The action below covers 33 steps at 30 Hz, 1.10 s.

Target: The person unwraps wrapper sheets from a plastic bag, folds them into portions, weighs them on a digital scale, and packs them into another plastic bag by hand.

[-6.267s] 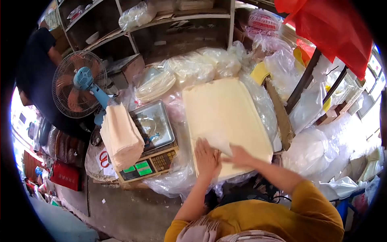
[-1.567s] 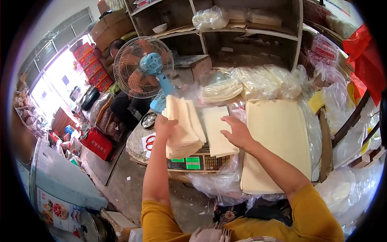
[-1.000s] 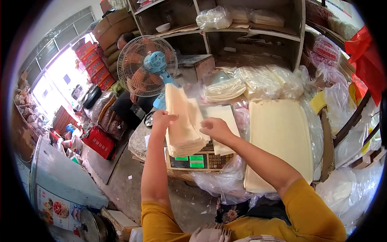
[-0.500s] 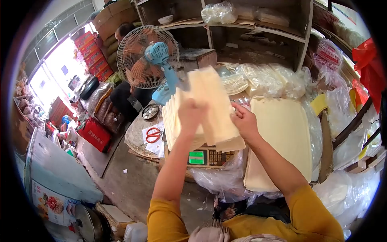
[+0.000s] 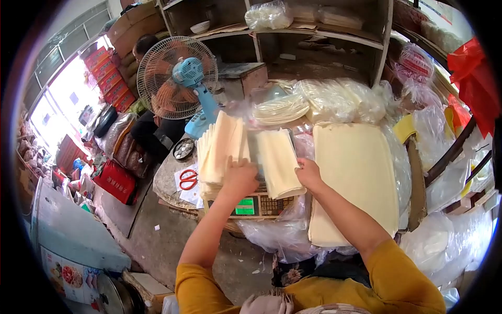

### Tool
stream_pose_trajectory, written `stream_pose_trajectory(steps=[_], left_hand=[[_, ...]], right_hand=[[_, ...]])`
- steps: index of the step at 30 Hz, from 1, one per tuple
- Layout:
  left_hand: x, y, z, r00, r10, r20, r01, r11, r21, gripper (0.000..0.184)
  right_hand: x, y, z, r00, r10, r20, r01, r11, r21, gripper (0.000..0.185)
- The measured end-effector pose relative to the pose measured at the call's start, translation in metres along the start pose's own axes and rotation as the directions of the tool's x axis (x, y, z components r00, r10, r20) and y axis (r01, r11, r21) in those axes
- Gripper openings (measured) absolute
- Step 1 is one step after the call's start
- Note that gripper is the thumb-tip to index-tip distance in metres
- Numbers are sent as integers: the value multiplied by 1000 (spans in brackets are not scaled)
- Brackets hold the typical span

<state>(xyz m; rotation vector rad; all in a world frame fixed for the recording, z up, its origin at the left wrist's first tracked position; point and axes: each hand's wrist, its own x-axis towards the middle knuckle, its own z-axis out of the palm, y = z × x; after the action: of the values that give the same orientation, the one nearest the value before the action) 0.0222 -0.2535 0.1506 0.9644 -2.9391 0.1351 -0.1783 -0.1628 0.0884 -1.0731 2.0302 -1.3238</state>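
A thick stack of folded cream sheets [image 5: 222,149] stands on the left part of the scale [image 5: 272,205]. My left hand [image 5: 240,178] presses against the front of this stack, its fingers bent around the near sheets. Beside it, a smaller folded bundle [image 5: 280,162] lies over the right part of the scale. My right hand [image 5: 308,174] pinches the right edge of that bundle. Further right, a large flat pile of cream sheets [image 5: 355,183] rests on plastic. The scale's green display [image 5: 244,206] shows below my left hand.
A blue fan [image 5: 188,73] stands behind the stack. Red scissors [image 5: 188,179] and a round dish [image 5: 183,149] lie to the left. Bagged sheets [image 5: 334,99] line the back under a shelf [image 5: 314,32]. A person [image 5: 149,128] sits behind the fan.
Sheets held up between my hands half a second ago are now apart, as a left stack and a right bundle. My left hand has lowered; my right hand stays at the bundle's edge.
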Motion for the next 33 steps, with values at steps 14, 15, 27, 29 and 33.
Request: stream_pose_trajectory(steps=[14, 15, 27, 29, 33], left_hand=[[57, 57, 48, 875, -249, -416, -15, 844, -537, 40], [58, 61, 50, 900, -263, -347, 8, 806, -592, 42], [63, 78, 80, 985, -158, -63, 141, 965, -219, 67], [64, 77, 85, 993, -116, -14, 114, 986, -120, 67], [64, 76, 80, 991, -126, -44, 118, 982, -149, 69]], right_hand=[[6, 15, 14, 998, -46, -47, 53, 985, 162, 32], [2, 14, 17, 993, -73, -91, 80, 995, 67, 30], [-19, -37, -74, 949, -290, 120, 308, 791, -529, 34], [-46, -13, -106, 910, -397, 122, 409, 802, -435, 27], [-113, 41, -136, 880, -278, 385, 433, 804, -408, 20]])
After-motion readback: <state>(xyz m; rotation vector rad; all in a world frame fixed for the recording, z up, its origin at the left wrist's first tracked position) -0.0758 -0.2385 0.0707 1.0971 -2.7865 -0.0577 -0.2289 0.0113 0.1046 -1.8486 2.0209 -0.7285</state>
